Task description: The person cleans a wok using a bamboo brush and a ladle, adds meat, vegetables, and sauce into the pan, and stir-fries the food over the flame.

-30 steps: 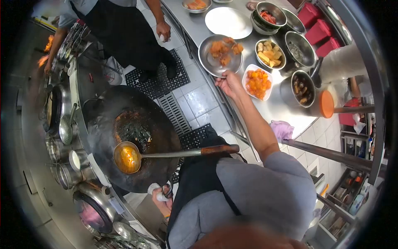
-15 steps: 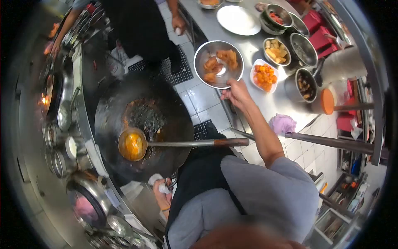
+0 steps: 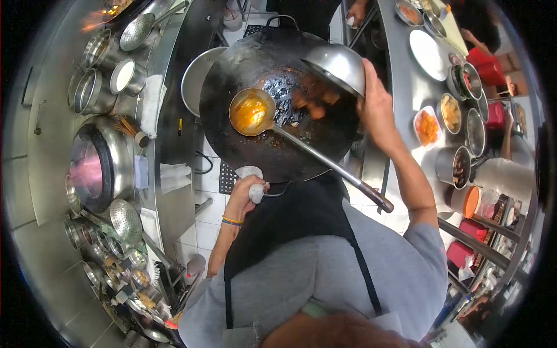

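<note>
My left hand (image 3: 244, 195) is wrapped round the near handle of a big dark wok (image 3: 238, 153), with a white cloth (image 3: 250, 172) between. My right hand (image 3: 377, 107) grips the rim of a metal bowl (image 3: 338, 62), tipped upside down over the wok's right side. Blurred orange-brown food pieces (image 3: 315, 107) drop below it into the wok. A long-handled ladle (image 3: 316, 155) lies in the wok, its handle reaching over the near right rim. Glossy yellow-orange liquid (image 3: 252, 115) fills its cup. Dark, wet residue coats the wok's bottom.
To the right, a steel counter (image 3: 406, 90) holds a white plate (image 3: 428, 55), a dish of orange cubes (image 3: 427, 129) and several bowls. Along the left stove stand metal pots (image 3: 127, 76) and a strainer (image 3: 138, 32); flames (image 3: 100, 22) show behind. Another person stands beyond the wok.
My right hand has swung the bowl from beside the counter to over the wok and turned it over, spilling the food. The wok and ladle now sit nearer the middle of the view.
</note>
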Motion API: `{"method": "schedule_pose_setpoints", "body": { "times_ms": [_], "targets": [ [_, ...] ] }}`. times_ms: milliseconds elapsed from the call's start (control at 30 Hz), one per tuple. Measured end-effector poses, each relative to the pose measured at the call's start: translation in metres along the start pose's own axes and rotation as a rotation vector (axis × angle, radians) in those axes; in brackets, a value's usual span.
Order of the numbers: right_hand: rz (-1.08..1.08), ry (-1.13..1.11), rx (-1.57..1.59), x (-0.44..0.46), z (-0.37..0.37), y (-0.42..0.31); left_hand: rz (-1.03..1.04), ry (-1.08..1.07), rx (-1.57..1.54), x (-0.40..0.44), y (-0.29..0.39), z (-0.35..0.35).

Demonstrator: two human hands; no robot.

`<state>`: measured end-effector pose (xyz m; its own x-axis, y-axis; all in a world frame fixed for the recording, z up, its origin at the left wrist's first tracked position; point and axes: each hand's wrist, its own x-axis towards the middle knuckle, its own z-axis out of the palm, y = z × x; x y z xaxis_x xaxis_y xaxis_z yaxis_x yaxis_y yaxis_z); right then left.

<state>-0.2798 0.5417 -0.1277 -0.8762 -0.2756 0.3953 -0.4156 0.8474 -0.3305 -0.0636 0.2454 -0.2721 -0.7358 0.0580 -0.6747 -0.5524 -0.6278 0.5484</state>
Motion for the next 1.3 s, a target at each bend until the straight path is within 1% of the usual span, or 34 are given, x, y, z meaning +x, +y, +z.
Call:
{"method": "schedule_pose_setpoints", "body": {
  "times_ms": [67,100,200,267,300,333,367,400,433,567,633,667,700,733,800,867,933,967,1067,1100,1200,1233,1267,1300],
  "targets": [
    [-0.123,0.078,-0.05,0.011,-0.008,-0.012,-0.016,-0.018,-0.003,0.002,0.002,-0.002],
    [-0.211,0.162,-0.05,0.016,-0.01,-0.017,-0.017,-0.018,0.0,0.002,0.004,-0.001],
    [-0.301,0.23,-0.135,0.028,0.017,-0.009,-0.015,-0.03,0.021,-0.001,0.009,0.003],
    [-0.298,-0.035,-0.343,0.035,0.036,-0.005,0.006,-0.053,0.025,-0.004,0.01,0.004],
    [-0.286,-0.083,-0.375,0.034,0.047,0.001,-0.037,-0.085,-0.028,0.004,0.005,-0.006],
    [-0.274,-0.13,-0.406,0.033,0.056,0.005,-0.034,-0.076,-0.007,0.003,0.008,-0.004],
    [-0.249,-0.074,-0.385,0.029,0.058,0.001,-0.026,-0.065,0.008,0.0,0.011,0.0],
    [-0.256,-0.003,-0.261,0.027,0.055,0.001,-0.012,-0.045,0.01,-0.001,0.012,0.003],
    [-0.221,-0.01,-0.246,0.028,0.052,0.001,-0.045,-0.023,0.003,-0.001,0.011,0.003],
    [-0.067,-0.017,-0.164,0.033,0.047,0.019,0.004,-0.045,0.014,-0.002,0.007,0.006],
    [-0.01,0.255,0.132,0.039,0.043,0.038,0.045,-0.062,0.007,-0.003,-0.001,0.009],
    [0.025,0.39,0.268,0.036,0.038,0.053,0.029,-0.027,-0.028,-0.007,-0.003,0.018],
    [0.233,0.387,0.413,0.037,0.022,0.06,0.01,0.007,-0.063,-0.014,0.0,0.03],
    [0.653,0.234,0.794,0.033,0.002,0.067,-0.008,0.048,-0.097,-0.02,-0.002,0.037],
    [0.88,0.429,1.06,0.03,0.021,0.124,0.017,0.131,-0.112,-0.02,-0.017,0.036],
    [0.989,0.328,1.316,0.018,0.029,0.192,0.041,0.201,-0.113,-0.024,-0.025,0.039],
    [1.117,0.397,1.454,0.007,0.047,0.245,0.039,0.256,-0.089,-0.033,-0.033,0.041],
    [1.188,0.435,1.52,0.003,0.052,0.264,0.025,0.24,-0.085,-0.032,-0.043,0.029],
    [1.285,0.558,1.581,-0.003,0.059,0.286,0.012,0.301,-0.144,-0.049,-0.048,0.027],
    [1.261,0.553,1.611,-0.006,0.062,0.289,0.032,0.349,-0.197,-0.058,-0.046,0.037],
    [1.339,0.303,1.864,-0.016,0.064,0.274,0.141,0.323,-0.253,-0.066,-0.061,0.003],
    [1.365,0.248,1.71,-0.011,0.052,0.234,0.188,0.293,-0.247,-0.077,-0.052,0.02],
    [1.13,-0.059,1.607,-0.011,0.034,0.19,0.197,0.334,-0.244,-0.078,-0.053,0.02],
    [0.87,-0.134,1.346,-0.008,0.014,0.138,0.215,0.391,-0.252,-0.082,-0.053,0.013]
  ]
}}
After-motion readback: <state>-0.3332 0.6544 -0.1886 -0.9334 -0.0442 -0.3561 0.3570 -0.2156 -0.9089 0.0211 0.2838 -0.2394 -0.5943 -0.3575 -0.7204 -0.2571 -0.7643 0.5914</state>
